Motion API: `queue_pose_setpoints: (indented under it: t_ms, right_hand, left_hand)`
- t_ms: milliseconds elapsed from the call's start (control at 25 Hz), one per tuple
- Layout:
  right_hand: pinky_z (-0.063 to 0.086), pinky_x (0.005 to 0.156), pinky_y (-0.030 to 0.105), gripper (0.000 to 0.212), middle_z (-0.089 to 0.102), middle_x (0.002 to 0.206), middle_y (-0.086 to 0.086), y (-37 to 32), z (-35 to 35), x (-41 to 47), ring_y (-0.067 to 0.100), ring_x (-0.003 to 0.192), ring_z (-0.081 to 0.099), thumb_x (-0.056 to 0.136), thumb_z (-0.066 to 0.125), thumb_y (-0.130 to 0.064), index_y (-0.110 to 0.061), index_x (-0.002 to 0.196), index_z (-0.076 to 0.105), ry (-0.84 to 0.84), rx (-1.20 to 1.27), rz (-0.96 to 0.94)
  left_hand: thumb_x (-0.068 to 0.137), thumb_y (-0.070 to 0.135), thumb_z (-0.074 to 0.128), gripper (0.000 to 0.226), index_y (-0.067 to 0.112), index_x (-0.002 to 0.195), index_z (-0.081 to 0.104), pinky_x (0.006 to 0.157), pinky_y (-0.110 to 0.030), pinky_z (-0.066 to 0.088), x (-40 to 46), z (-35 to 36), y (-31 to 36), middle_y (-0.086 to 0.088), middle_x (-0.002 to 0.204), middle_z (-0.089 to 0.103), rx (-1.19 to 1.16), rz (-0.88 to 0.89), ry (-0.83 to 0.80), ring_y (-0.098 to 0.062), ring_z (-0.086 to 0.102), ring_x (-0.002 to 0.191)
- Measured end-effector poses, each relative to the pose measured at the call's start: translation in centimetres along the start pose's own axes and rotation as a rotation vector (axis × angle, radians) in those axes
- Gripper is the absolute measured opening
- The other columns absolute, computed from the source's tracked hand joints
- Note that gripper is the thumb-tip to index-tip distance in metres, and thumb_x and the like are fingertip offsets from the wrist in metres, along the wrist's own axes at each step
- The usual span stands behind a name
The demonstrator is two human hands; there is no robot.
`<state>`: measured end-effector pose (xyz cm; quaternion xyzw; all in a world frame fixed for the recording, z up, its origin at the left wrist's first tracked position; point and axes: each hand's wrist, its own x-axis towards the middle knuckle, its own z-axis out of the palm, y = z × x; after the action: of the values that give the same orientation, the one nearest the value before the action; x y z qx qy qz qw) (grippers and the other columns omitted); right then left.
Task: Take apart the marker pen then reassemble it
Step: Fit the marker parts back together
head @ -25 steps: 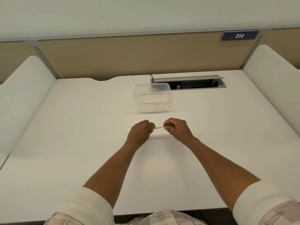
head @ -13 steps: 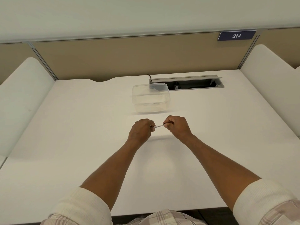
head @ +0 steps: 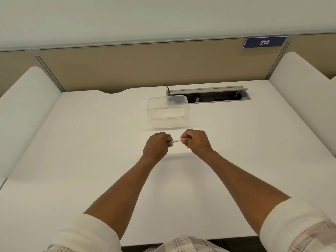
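- Marker pen [head: 176,141] in the head view: we only see a short white bit between our fists, above the white desk [head: 91,160].
- Left hand [head: 157,146] and right hand [head: 196,141] each curl around an end, so both ends are hidden.
- Clear tub [head: 168,111] sits just behind.

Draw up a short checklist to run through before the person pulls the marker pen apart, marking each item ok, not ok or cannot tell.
1. Left hand closed on one end of the marker pen: ok.
2. Right hand closed on the other end: ok.
3. Pen held above the white desk: ok.
4. Clear plastic container open and in reach: ok.
5. Cap already loosened: cannot tell.
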<state>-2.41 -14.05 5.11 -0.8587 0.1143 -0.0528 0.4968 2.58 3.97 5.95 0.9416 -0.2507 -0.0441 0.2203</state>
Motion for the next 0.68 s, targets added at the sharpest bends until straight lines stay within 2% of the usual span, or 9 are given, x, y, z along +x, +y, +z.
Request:
queue_pose_setpoints:
  t_ms: [160,320,440,680]
  right_hand:
    - [0.055,0.064,0.036,0.012,0.067,0.065,0.002,0.5,0.1,-0.1,0.012,0.057,0.059,0.081,0.066,-0.004,-0.012,0.074,0.070,0.004,0.009,0.016]
    - [0.047,0.065,0.036,0.013,0.062,0.067,-0.006,0.9,-0.7,0.2,0.016,0.066,0.055,0.088,0.063,-0.013,-0.018,0.076,0.064,-0.018,-0.256,-0.110]
    - [0.046,0.062,0.041,0.018,0.056,0.067,-0.007,1.2,-0.4,0.0,0.019,0.068,0.050,0.090,0.057,-0.014,-0.020,0.074,0.053,-0.019,-0.372,-0.187]
    - [0.042,0.060,0.037,0.024,0.054,0.065,-0.009,1.1,0.1,0.0,0.020,0.067,0.049,0.094,0.049,-0.017,-0.021,0.071,0.048,-0.027,-0.387,-0.127]
  left_hand:
    - [0.088,0.016,0.063,0.008,0.018,0.089,0.070,0.065,-0.037,0.049,0.3,0.1,0.1,0.002,0.082,0.064,0.019,0.025,-0.026,-0.023,0.058,0.077]
    - [0.092,0.013,0.058,0.014,0.018,0.095,0.071,0.066,-0.038,0.049,1.1,0.0,0.2,-0.001,0.085,0.063,0.065,0.088,-0.097,-0.023,0.057,0.080]
    - [0.087,0.017,0.064,0.009,0.021,0.088,0.072,0.063,-0.034,0.047,1.5,0.1,0.3,0.004,0.079,0.061,0.041,0.053,-0.137,-0.022,0.058,0.075]
    - [0.082,0.020,0.070,0.005,0.022,0.085,0.073,0.064,-0.034,0.049,1.4,0.7,0.3,0.003,0.081,0.067,-0.042,-0.015,-0.161,-0.020,0.059,0.075]
